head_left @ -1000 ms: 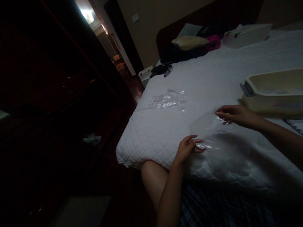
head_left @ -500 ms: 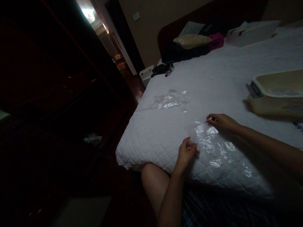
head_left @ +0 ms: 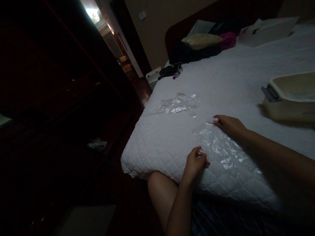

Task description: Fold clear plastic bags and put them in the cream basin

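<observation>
A clear plastic bag (head_left: pixel 224 148) lies flat on the white quilted mattress (head_left: pixel 226 89) near its front edge. My left hand (head_left: pixel 195 164) pinches the bag's near left corner with curled fingers. My right hand (head_left: pixel 229 124) rests with fingers pressed on the bag's far corner, holding it down. A second crumpled clear plastic bag (head_left: pixel 179 103) lies farther back on the mattress, apart from both hands.
A beige plastic tub (head_left: pixel 294 103) with a dark handle stands at the right on the mattress. Pillows and clothes (head_left: pixel 201 43) and a white box (head_left: pixel 268 27) sit by the headboard. Small dark items (head_left: pixel 170 71) lie at the far left corner. Left of the bed is dark floor.
The bag, held up slightly between both hands a second ago, now lies spread flat on the mattress. Both hands lowered with it and shifted slightly left.
</observation>
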`<state>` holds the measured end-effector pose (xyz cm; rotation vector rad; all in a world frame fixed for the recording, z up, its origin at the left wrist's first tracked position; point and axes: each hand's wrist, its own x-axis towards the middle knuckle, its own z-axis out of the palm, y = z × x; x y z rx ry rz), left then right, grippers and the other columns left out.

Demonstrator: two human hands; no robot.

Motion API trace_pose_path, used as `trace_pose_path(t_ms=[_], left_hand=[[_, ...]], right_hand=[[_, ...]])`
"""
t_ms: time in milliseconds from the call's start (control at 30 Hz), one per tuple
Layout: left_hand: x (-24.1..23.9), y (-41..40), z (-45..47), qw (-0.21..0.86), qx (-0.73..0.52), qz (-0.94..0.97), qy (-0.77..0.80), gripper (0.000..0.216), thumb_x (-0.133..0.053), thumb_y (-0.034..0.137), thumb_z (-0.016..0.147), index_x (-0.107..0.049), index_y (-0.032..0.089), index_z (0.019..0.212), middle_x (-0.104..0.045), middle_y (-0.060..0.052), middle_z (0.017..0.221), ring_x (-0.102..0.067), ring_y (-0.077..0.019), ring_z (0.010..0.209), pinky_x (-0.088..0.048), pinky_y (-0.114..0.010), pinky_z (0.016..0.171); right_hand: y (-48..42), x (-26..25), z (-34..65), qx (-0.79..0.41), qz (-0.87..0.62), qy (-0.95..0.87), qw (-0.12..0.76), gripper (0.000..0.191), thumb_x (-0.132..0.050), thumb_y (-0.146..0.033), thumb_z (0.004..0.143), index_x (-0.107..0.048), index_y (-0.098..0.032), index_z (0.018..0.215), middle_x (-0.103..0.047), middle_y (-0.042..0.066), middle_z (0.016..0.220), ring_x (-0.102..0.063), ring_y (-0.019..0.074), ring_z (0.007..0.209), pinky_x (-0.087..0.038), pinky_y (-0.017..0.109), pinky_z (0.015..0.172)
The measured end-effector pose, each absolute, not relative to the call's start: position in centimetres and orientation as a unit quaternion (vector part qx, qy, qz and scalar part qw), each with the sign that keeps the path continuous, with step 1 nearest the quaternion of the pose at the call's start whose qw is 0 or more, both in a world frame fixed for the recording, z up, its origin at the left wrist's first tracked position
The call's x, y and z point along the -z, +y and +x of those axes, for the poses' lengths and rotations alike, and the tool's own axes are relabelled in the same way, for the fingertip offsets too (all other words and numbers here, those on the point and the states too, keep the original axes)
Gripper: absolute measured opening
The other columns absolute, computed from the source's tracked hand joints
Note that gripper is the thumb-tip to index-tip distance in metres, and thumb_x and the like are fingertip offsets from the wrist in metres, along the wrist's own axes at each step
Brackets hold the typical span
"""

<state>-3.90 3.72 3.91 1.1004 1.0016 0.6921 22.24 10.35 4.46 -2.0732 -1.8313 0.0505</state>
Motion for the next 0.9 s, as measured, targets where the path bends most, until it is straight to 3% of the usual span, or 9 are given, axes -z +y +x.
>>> trace_pose_path(t_ms=[100,267,400,500,633,900], left_hand=[[-4.8,3.9,-5.1,0.633,-0.218,0.577,0.469,0.03,-0.053,0.037,0.085,-0.063,0.012,0.099,-0.061,-0.001,0.071,-0.056,-0.0087,0.049,-0.045,-0.02,0.048],[-6.5,4.0,-7.1,0.438,-0.15,0.74,0.487,0.047,-0.039,0.046,0.092,-0.067,0.016,0.071,-0.06,-0.001,0.054,-0.059,-0.0137,0.054,-0.045,-0.023,0.056],[-6.9,4.4,-6.6,0.229,-0.26,0.785,0.514,0.032,-0.044,0.035,0.092,-0.07,0.017,0.092,-0.07,-0.006,0.076,-0.065,-0.0185,0.071,-0.051,-0.03,0.07],[-5.8,5.1,-5.2,0.117,-0.342,0.834,0.417,0.028,-0.045,0.024,0.091,-0.064,0.014,0.109,-0.068,-0.012,0.107,-0.063,-0.0213,0.104,-0.051,-0.035,0.092],[-3.9,6.0,-3.6,0.046,-0.315,0.888,0.331,0.035,-0.046,0.025,0.092,-0.054,0.011,0.124,-0.05,-0.016,0.139,-0.042,-0.0258,0.135,-0.041,-0.045,0.109],[-2.6,6.0,-3.2,0.047,-0.214,0.912,0.347,0.04,-0.04,0.032,0.097,-0.048,0.014,0.131,-0.046,-0.015,0.144,-0.036,-0.0257,0.139,-0.035,-0.049,0.113]], right_hand=[[10.2,-3.5,22.0,0.003,-0.732,-0.662,0.162,0.047,-0.041,-0.046,0.09,-0.055,-0.02,0.126,-0.066,0.012,0.112,-0.064,0.0243,0.085,-0.044,0.032,0.065],[9.9,-2.7,21.9,0.016,-0.726,-0.668,0.163,0.045,-0.038,-0.048,0.091,-0.058,-0.021,0.121,-0.066,0.012,0.111,-0.064,0.0252,0.084,-0.044,0.033,0.064],[10.2,-3.2,22.2,-0.01,-0.72,-0.669,0.187,0.048,-0.039,-0.049,0.09,-0.059,-0.019,0.121,-0.067,0.013,0.113,-0.064,0.0276,0.091,-0.047,0.036,0.071],[10.6,-3.5,22.6,-0.03,-0.725,-0.656,0.206,0.054,-0.039,-0.054,0.089,-0.057,-0.018,0.125,-0.068,0.014,0.11,-0.064,0.0285,0.094,-0.047,0.038,0.075],[10.7,-4.1,23.3,-0.068,-0.729,-0.643,0.225,0.056,-0.04,-0.059,0.087,-0.057,-0.021,0.125,-0.071,0.011,0.098,-0.065,0.0264,0.085,-0.049,0.037,0.073],[7.7,-6.7,23.6,-0.078,-0.68,-0.665,0.3,0.046,-0.042,-0.05,0.087,-0.06,-0.02,0.117,-0.066,0.013,0.111,-0.065,0.0242,0.092,-0.052,0.038,0.081]])
